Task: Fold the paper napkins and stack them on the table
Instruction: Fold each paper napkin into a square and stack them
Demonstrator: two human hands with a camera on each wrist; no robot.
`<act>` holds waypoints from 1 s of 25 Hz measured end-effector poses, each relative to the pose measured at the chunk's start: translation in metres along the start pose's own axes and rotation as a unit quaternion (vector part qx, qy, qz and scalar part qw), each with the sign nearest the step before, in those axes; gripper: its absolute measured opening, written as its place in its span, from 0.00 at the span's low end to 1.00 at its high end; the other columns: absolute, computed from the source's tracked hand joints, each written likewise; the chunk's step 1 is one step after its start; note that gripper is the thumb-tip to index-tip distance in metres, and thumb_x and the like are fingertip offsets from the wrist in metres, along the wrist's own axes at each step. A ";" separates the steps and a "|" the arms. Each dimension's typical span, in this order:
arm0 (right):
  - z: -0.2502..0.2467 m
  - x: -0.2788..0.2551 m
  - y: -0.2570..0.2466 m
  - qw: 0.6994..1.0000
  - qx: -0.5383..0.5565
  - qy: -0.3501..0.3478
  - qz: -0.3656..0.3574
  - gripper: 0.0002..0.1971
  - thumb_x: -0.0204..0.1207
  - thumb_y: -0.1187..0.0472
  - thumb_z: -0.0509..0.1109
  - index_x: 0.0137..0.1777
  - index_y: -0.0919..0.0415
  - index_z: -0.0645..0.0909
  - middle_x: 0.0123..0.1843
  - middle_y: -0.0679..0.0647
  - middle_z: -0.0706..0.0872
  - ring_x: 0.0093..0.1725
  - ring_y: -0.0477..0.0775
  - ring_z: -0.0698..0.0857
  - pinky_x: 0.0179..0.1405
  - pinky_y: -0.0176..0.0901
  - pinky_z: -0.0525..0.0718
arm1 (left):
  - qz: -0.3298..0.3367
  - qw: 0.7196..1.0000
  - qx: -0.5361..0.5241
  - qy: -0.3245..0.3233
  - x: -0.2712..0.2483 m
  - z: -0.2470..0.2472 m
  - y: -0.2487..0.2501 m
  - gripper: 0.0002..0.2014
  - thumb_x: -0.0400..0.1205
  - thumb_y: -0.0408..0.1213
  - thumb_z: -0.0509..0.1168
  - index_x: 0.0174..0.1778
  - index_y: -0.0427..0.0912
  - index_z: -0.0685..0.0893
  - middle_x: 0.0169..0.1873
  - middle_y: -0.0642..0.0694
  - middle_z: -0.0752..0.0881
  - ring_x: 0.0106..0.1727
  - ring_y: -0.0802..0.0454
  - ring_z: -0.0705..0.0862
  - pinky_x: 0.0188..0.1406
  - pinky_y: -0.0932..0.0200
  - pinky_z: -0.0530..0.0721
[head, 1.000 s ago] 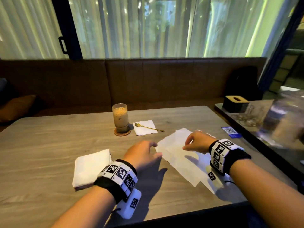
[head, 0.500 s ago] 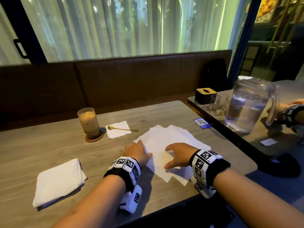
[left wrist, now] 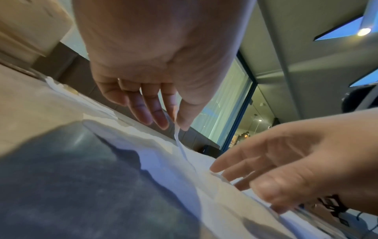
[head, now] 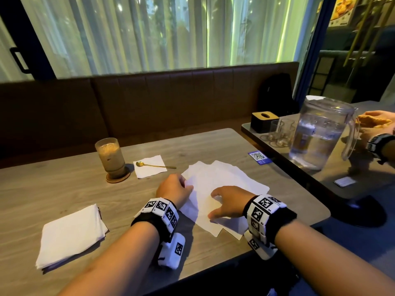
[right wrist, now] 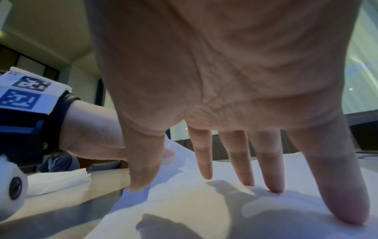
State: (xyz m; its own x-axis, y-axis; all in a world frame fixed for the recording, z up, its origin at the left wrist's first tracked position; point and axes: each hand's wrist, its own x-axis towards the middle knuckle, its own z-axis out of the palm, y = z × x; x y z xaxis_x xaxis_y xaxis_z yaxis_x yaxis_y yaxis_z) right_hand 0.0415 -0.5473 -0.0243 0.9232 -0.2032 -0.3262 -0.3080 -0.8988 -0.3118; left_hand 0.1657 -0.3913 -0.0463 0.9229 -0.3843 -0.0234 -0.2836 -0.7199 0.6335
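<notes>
Several unfolded white paper napkins (head: pixel 224 180) lie fanned on the wooden table (head: pixel 53 189) in front of me. My left hand (head: pixel 174 190) pinches the left edge of the top napkin (left wrist: pixel 180 142) between thumb and forefinger and lifts it slightly. With straight, spread fingers (right wrist: pixel 276 187), my right hand (head: pixel 226 201) presses down on the same pile (right wrist: pixel 204 210). A stack of folded napkins (head: pixel 70 236) sits at the near left of the table, also showing in the right wrist view (right wrist: pixel 59 181).
An iced coffee glass (head: pixel 111 159) stands on a coaster behind the pile. Beside it a gold spoon (head: pixel 156 166) rests on a small napkin. A QR card (head: pixel 259 157) lies near the right edge. The neighbouring table holds a water pitcher (head: pixel 318 135), glasses, a tissue box and another person's hand (head: pixel 376 122).
The head view swung right and closer. My left hand moved onto the pile's left edge and pinched it. My right hand spread flat on the pile.
</notes>
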 end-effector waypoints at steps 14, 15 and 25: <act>-0.034 0.035 0.000 0.920 0.375 0.101 0.050 0.34 0.80 0.42 0.74 0.83 0.51 0.73 0.80 0.52 0.78 0.75 0.58 0.79 0.70 0.55 0.81 | 0.043 0.912 -0.407 -0.029 -0.035 -0.120 -0.021 0.13 0.90 0.40 0.62 0.66 0.38 0.84 0.59 0.39 0.92 0.64 0.38 0.89 0.59 0.45 0.87; -0.033 0.038 -0.005 0.910 0.404 0.089 0.045 0.36 0.80 0.39 0.73 0.84 0.51 0.71 0.79 0.51 0.78 0.76 0.60 0.79 0.71 0.57 0.80 | 0.040 0.901 -0.431 -0.032 -0.039 -0.127 -0.026 0.15 0.91 0.40 0.60 0.69 0.38 0.84 0.62 0.40 0.92 0.65 0.39 0.89 0.60 0.46 0.85; -0.009 0.053 -0.091 0.787 0.590 -0.157 -0.089 0.06 0.85 0.56 0.71 0.53 0.56 0.88 0.44 0.53 0.92 0.40 0.50 0.90 0.46 0.45 0.87 | 0.008 0.899 -0.436 -0.023 -0.067 -0.197 -0.078 0.22 0.91 0.47 0.56 0.74 0.40 0.82 0.66 0.42 0.90 0.68 0.42 0.88 0.63 0.44 0.83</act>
State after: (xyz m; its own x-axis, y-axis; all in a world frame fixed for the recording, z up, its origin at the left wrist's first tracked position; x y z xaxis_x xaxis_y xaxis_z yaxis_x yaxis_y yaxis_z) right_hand 0.1207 -0.4796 -0.0050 0.9304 0.1581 -0.3305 -0.3506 0.1221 -0.9285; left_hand 0.1774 -0.1957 0.0584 0.9031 -0.4285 -0.0284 0.0342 0.0059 0.9994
